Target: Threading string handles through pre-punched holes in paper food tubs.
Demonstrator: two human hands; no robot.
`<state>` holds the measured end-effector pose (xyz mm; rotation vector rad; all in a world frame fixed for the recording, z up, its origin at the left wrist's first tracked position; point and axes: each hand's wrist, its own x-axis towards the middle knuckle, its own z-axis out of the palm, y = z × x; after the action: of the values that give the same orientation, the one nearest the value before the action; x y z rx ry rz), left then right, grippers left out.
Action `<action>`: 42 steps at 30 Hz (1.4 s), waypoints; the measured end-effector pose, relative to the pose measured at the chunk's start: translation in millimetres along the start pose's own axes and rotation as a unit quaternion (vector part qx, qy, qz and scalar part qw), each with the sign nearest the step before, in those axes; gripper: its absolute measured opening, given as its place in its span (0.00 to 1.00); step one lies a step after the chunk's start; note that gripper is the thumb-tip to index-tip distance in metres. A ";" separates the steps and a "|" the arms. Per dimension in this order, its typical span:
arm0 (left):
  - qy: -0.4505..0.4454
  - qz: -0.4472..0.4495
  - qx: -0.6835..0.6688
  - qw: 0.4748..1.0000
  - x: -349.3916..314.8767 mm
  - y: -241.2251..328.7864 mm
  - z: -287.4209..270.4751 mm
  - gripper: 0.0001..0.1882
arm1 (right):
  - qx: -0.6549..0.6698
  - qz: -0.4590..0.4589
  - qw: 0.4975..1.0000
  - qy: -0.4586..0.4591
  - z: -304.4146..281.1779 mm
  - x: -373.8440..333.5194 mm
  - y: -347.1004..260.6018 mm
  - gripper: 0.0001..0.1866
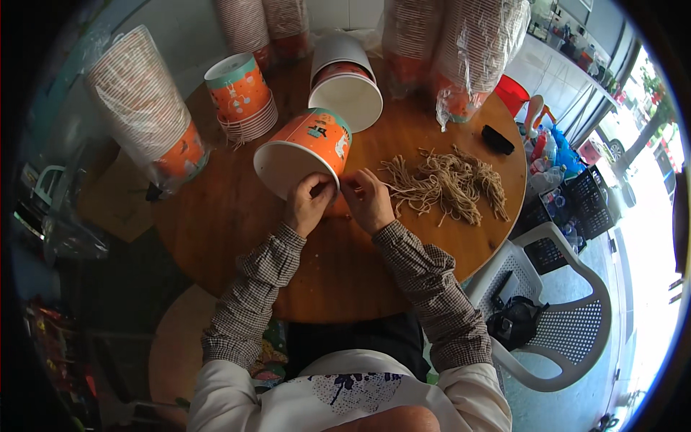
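Observation:
An orange paper bucket (pixel 308 135) with a teal band lies tilted on the round wooden table, its white mouth toward me. My left hand (pixel 311 204) is closed on the near rim, thumb and fingers pinching its edge. Close beside it, at the outer side of the rim, my right hand (pixel 370 202) is closed in a pinch on a thin light cord, most of it hidden by the fingers. A loose heap of tan cords (pixel 453 186) lies just right of that hand.
Behind the bucket lie nested buckets (pixel 347 101), white mouth facing me. A short bucket stack (pixel 243 97) stands to their left. Tall plastic-wrapped stacks (pixel 144 101) rise around the table's far side. A black object (pixel 497 140) lies near the right edge; a grey plastic chair (pixel 568 324) stands right.

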<state>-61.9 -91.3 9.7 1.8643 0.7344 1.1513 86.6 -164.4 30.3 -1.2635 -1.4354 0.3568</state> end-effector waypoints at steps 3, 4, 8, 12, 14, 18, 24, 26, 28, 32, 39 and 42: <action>0.022 0.042 0.068 0.997 0.1 7.3 4.8 0.07 | -0.008 -0.011 1.000 0.000 -1.0 0.0 3.0 0.07; 0.030 0.061 0.108 0.992 0.1 11.3 6.3 0.07 | -0.010 -0.009 1.000 -0.001 -3.7 0.2 5.4 0.07; 0.042 0.032 0.058 0.997 -1.4 6.9 3.9 0.08 | -0.153 -0.025 0.988 -0.003 -28.8 9.4 32.5 0.06; 0.037 0.054 0.153 0.986 1.8 -30.4 -6.0 0.08 | -0.285 0.070 0.954 0.068 -95.0 15.7 81.6 0.08; 0.023 0.037 0.200 0.979 5.8 -42.6 -10.6 0.08 | -0.296 0.146 0.939 0.095 -121.1 15.2 97.5 0.09; 0.036 0.000 0.209 0.977 10.2 -51.9 -22.0 0.08 | -0.343 0.175 0.913 0.133 -154.9 16.7 110.4 0.09; 0.050 -0.031 0.123 0.991 16.5 -46.5 -25.6 0.09 | -0.400 0.106 0.897 0.155 -223.9 21.1 156.0 0.13; 0.059 -0.041 0.084 0.994 15.7 -47.0 -28.6 0.10 | -0.407 0.103 0.896 0.146 -216.0 24.7 156.8 0.14; 0.065 -0.065 0.002 0.996 11.4 -45.8 -33.5 0.09 | -0.522 0.057 0.849 0.065 -197.4 24.7 145.5 0.17; 0.038 -0.051 0.032 0.997 12.3 -18.4 -27.4 0.08 | -0.560 0.018 0.826 0.052 -143.4 15.5 112.4 0.19; -0.034 -0.034 -0.126 0.991 5.0 19.6 -23.0 0.04 | -0.008 0.105 0.989 -0.102 -25.4 14.8 30.5 0.19; -0.051 0.018 -0.108 0.993 5.1 24.1 -20.4 0.04 | 0.136 0.155 0.967 -0.151 -2.9 13.0 31.4 0.19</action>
<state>-76.8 -92.6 38.0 1.7447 0.5003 1.1032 107.0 -143.0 13.2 -1.2414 -1.3791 0.9626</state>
